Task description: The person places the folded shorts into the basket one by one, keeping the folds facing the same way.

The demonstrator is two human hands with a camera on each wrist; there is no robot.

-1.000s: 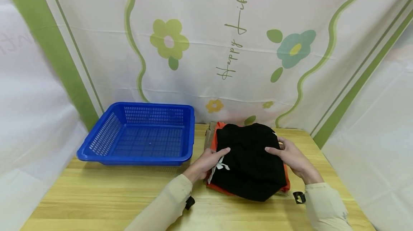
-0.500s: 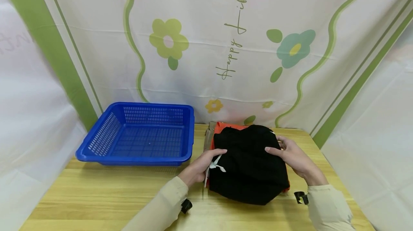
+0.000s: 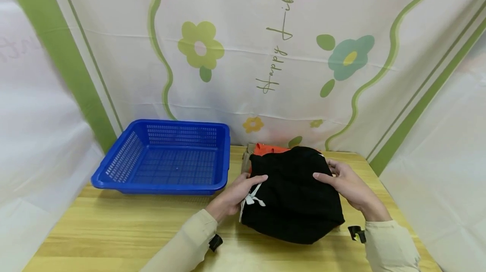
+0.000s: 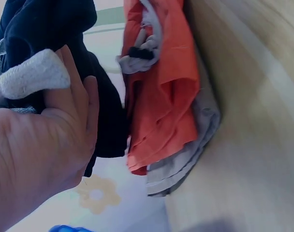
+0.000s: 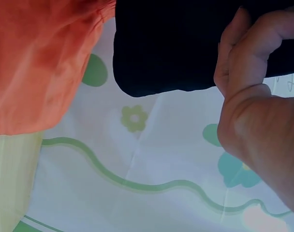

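A folded black drawstring garment [image 3: 292,196] is held between both hands, its white drawstring [image 3: 253,197] hanging near the left hand. Thumb on top and fingers underneath, my left hand [image 3: 234,194] grips its left edge. My right hand [image 3: 351,185] grips the opposite edge the same way. Below lies a folded orange garment [image 4: 166,96] with a pale knotted cord, on top of a grey-beige folded one [image 4: 208,113]. The left wrist view shows a gap between the black garment and the orange one. In the head view the black cloth hides most of this stack.
To the left on the wooden table [image 3: 152,230] stands a blue plastic basket [image 3: 159,187] with slotted sides and nothing inside. A white flower-printed curtain [image 3: 235,65] hangs behind the table, with further white cloth at both sides.
The black garment has risen off the orange one and come slightly toward me, with both hands still gripping it. My left hand has shifted a little left; the basket stays put.
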